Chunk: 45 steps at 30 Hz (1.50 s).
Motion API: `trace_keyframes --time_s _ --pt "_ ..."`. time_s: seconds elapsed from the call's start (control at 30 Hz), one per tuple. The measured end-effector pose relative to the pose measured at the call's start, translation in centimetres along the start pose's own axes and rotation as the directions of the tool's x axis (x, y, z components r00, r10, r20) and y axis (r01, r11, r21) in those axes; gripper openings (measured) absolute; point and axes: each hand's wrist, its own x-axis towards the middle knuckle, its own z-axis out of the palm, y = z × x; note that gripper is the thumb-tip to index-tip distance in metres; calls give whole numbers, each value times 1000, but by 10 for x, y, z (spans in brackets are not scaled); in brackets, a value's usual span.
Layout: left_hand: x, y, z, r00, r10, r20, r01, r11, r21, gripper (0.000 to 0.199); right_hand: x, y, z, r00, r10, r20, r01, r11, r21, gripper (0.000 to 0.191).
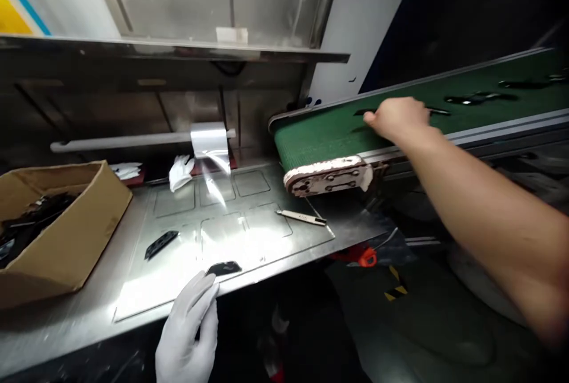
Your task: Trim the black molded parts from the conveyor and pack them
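My left hand (pixel 189 326), in a white glove, is at the table's front edge, its fingertips against a small dark part (pixel 224 268) lying there. My bare right hand (pixel 398 119) reaches over the green conveyor belt (pixel 320 137), its fingers closed on a long dark part (pixel 439 111) that sticks out on both sides. Another black part (pixel 160 245) lies on the metal table to the left. A light-handled knife (pixel 302 217) rests near the table's right end. Farther up the belt are more dark parts (pixel 480 98), blurred.
On the left stands a cardboard box (pixel 84 229) holding black parts. A roll of clear film (pixel 208 140) hangs on a white rod (pixel 120 142) behind the table. White gloves (pixel 181 172) lie beside it. A metal shelf (pixel 178 50) spans the back. An orange object (pixel 367 257) is below the conveyor.
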Motion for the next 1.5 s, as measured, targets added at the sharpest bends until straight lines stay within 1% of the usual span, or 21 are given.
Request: trace_keyframes --time_s 0.07,0.13,0.17,0.2,0.23,0.27,0.3,0.33,0.37,0.43,0.5,0.57,0.7,0.77,0.83,0.9,1.03,1.13,1.2,1.3,1.5 --pt "-14 11 -7 995 -75 -59 72 996 -56 46 -25 -8 3 989 73 -129 -71 997 17 38" --pt "-30 22 -12 980 -172 -99 159 979 -126 38 -74 -32 16 973 96 -209 -78 993 93 32" --pt "-37 27 -14 956 -267 -122 244 954 -171 30 -105 -47 27 972 83 -220 -44 983 178 30" --pt "-43 33 -16 912 -394 -113 364 905 -222 23 -138 -64 42 979 65 -195 -10 963 269 26" --pt "-47 40 -17 840 -539 -59 503 815 -286 20 -173 -81 60 992 54 -117 -12 943 334 24" --pt "-50 47 -18 741 -670 47 638 679 -363 23 -206 -97 79 999 43 28 -50 921 387 24" --pt "-50 54 -18 639 -744 195 732 510 -451 32 -238 -110 98 975 27 219 -122 895 430 23" --pt "-49 61 -18 563 -739 370 779 325 -537 41 -265 -121 116 909 -42 415 -190 844 501 23" --pt "-48 66 -17 524 -670 526 783 136 -607 49 -288 -128 131 843 -109 528 -223 821 526 21" --pt "-44 73 -12 536 -476 697 723 -167 -670 56 -319 -135 152 762 -202 616 -261 774 577 21" --pt "-43 76 -6 559 -353 750 688 -308 -657 57 -333 -132 163 753 -230 616 -260 756 601 22" --pt "-46 77 0 574 -303 761 684 -333 -649 56 -336 -122 167 748 -245 616 -251 755 606 22" --pt "-53 80 10 627 -305 717 678 -239 -695 53 -337 -107 167 738 -258 624 -263 741 617 23" --pt "-52 84 15 631 -306 713 677 -232 -698 49 -339 -105 165 747 -207 632 -326 715 618 23" --pt "-48 87 21 625 -285 727 676 -269 -687 47 -342 -103 163 751 -124 648 -416 673 612 21" --pt "-43 90 27 626 -254 738 670 -310 -675 47 -345 -101 162 739 -40 672 -517 606 604 20" --pt "-39 92 37 621 -206 756 686 -323 -652 47 -356 -91 163 675 69 734 -688 416 594 20" --pt "-39 95 40 586 -188 788 713 -342 -612 48 -365 -84 165 659 71 749 -734 278 619 15" --pt "-39 97 41 578 -178 796 717 -354 -600 48 -369 -82 165 668 62 741 -731 236 640 10" --pt "-38 100 43 597 -175 783 711 -336 -618 49 -371 -80 164 681 47 731 -718 240 654 8" --pt "-39 102 46 575 -196 795 727 -324 -606 50 -370 -76 163 677 12 736 -707 291 645 19"
